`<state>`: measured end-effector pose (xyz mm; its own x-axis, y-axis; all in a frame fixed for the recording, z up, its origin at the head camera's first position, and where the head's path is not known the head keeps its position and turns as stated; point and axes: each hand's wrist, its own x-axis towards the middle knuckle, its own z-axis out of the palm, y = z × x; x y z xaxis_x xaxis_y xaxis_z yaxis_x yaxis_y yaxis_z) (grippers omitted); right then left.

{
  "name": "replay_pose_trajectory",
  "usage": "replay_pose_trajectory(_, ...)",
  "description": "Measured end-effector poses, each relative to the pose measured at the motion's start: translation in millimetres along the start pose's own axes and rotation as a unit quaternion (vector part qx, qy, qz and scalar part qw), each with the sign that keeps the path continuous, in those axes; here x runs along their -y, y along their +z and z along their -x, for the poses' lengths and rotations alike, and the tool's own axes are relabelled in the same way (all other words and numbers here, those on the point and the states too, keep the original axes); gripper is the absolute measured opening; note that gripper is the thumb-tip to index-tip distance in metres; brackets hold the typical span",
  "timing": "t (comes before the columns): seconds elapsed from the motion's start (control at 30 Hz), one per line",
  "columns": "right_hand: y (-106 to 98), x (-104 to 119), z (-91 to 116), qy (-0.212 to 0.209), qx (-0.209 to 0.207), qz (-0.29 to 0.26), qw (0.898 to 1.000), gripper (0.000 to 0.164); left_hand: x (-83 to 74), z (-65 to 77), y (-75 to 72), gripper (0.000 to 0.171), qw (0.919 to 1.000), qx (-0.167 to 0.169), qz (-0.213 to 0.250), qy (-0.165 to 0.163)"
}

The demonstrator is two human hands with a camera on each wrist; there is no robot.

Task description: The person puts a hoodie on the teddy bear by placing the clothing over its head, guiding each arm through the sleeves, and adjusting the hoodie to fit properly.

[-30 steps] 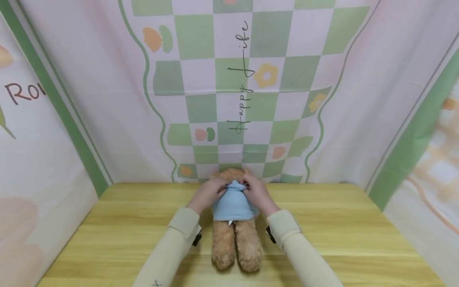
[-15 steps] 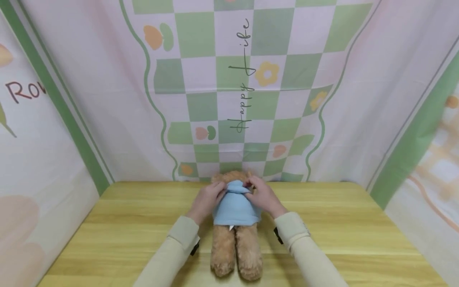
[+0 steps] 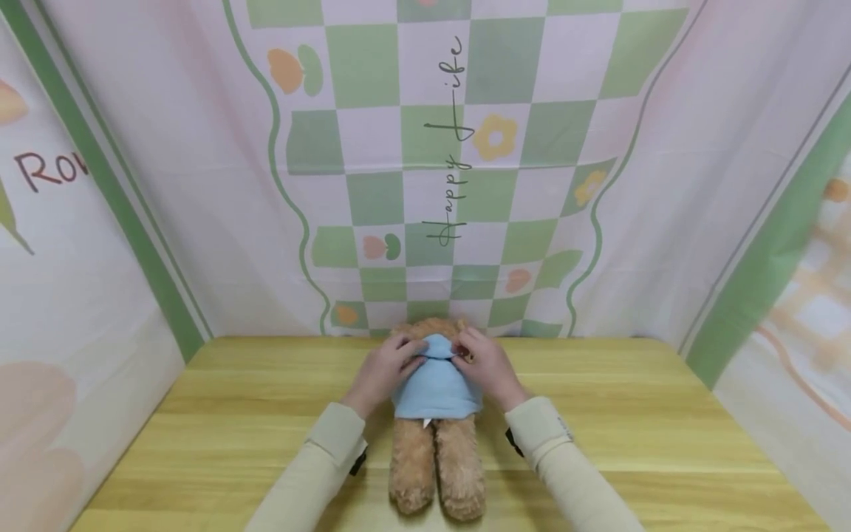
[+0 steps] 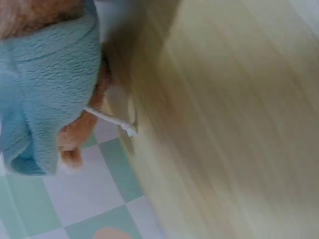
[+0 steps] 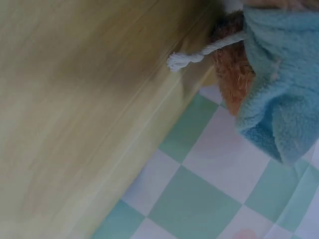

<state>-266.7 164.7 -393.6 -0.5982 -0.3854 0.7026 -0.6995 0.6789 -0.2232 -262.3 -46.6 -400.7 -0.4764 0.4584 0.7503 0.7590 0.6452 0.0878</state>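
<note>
A brown plush bear (image 3: pixel 435 473) in a light blue hooded top (image 3: pixel 439 391) lies lengthwise on the wooden table, legs toward me. Its head is at the far edge, partly covered by the cloth and hands. My left hand (image 3: pixel 384 368) pinches the left edge of the blue hood (image 3: pixel 439 345). On the opposite side, my right hand (image 3: pixel 490 366) pinches the hood's right edge. A white cord (image 4: pixel 112 118) hangs from the blue cloth in the left wrist view, and another knotted cord (image 5: pixel 199 56) shows in the right wrist view. Neither wrist view plainly shows the fingers.
The wooden table (image 3: pixel 253 414) extends to both sides of the bear. Close behind its far edge hangs a green-and-white checked cloth (image 3: pixel 432 162). Printed side curtains stand at the left (image 3: pixel 60 295) and right (image 3: pixel 798 310).
Over the last second both hands have drawn slightly toward me, and the bear has shifted a little the same way. The hood's fold has become flatter and wider between the hands.
</note>
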Motion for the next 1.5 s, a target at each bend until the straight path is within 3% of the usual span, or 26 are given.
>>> replay_pose_trajectory(0.1, 3, 5, -1, 0.027, -0.013, 0.007, 1.0, 0.025, -2.6, -1.5, -2.6, 0.012, 0.9998, 0.013, 0.009, -0.011)
replay_pose_trajectory(0.23, 4, 10, -3, 0.038, -0.007, -0.016, 0.999, 0.023, -6.9, -3.0, -6.6, 0.01, 0.9947, 0.06, 0.047, -0.069)
replay_pose_trajectory(0.33, 2, 10, -2, 0.019, 0.025, -0.039, 0.999, 0.018, -7.5, -0.9, -7.6, 0.007, 0.9887, 0.09, 0.065, -0.1)
replay_pose_trajectory(0.43, -4, 10, 0, 0.006, 0.065, -0.071, 0.995, 0.011, -6.2, 2.6, -8.7, 0.007, 0.9853, 0.113, 0.071, -0.107)
replay_pose_trajectory(0.67, -18, 7, 8, -0.001, 0.133, -0.092, 0.987, 0.014, -3.3, 8.4, -15.9, 0.029, 0.9768, 0.161, 0.055, -0.13)
replay_pose_trajectory(0.83, -26, 5, 17, 0.046, 0.179, -0.126, 0.975, 0.033, -2.1, 12.2, -23.5, 0.03, 0.9759, 0.15, 0.058, -0.147)
replay_pose_trajectory(1.0, -32, 2, 29, 0.093, 0.229, -0.119, 0.961, 0.067, -1.1, 15.2, -30.9, 0.03, 0.9796, 0.14, 0.062, -0.13)
replay_pose_trajectory(1.1, -31, -1, 34, 0.1, 0.252, -0.11, 0.956, 0.078, -0.9, 16.6, -32.7, 0.026, 0.9829, 0.134, 0.052, -0.114)
replay_pose_trajectory(1.3, -26, 0, 36, 0.114, 0.267, -0.144, 0.946, 0.077, -6.0, 16.9, -33.3, 0.02, 0.9886, 0.12, 0.048, -0.078)
replay_pose_trajectory(1.5, -21, 5, 33, 0.148, 0.273, -0.218, 0.925, 0.068, -13.4, 17.6, -31.7, 0.031, 0.9829, 0.135, 0.058, -0.112)
